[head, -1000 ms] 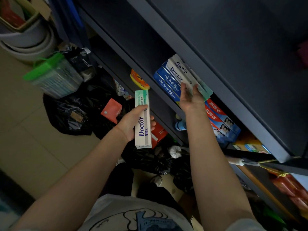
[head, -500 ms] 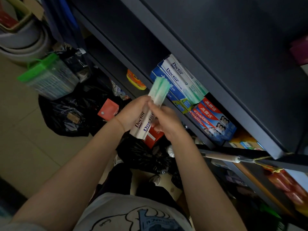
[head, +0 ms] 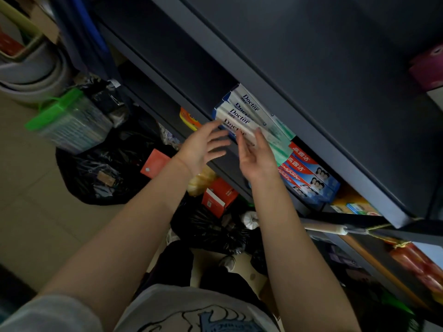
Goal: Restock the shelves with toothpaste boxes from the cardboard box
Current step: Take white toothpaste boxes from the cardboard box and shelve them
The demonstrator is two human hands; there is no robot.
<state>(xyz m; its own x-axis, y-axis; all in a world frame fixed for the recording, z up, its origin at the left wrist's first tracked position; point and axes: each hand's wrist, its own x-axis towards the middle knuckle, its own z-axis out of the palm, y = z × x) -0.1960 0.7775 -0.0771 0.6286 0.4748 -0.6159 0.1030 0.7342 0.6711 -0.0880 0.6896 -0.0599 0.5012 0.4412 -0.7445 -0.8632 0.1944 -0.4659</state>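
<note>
White-and-green "Doctor" toothpaste boxes (head: pixel 249 111) lie stacked in the dark shelf unit (head: pixel 311 140), above blue boxes. The frontmost Doctor box (head: pixel 230 124) lies at the shelf's edge. My right hand (head: pixel 256 159) touches it with straight fingers, thumb against its upper side. Just to the left, my left hand (head: pixel 203 149) hovers with fingers spread, holding nothing, fingertips close to the box's left end. Red-and-blue toothpaste boxes (head: pixel 309 173) lie stacked to the right on the same shelf.
Black plastic bags (head: pixel 100 173) and a red carton (head: pixel 219 195) lie on the floor below the shelf. A green-lidded clear container (head: pixel 69 118) stands at the left. An orange pack (head: pixel 189 117) sits on the lower shelf. A stick (head: pixel 323 227) juts out at the right.
Both hands carried the white Doctor boxes from in front of my body up to the shelf stack. My left hand let go and opened; my right hand now rests on the front box.
</note>
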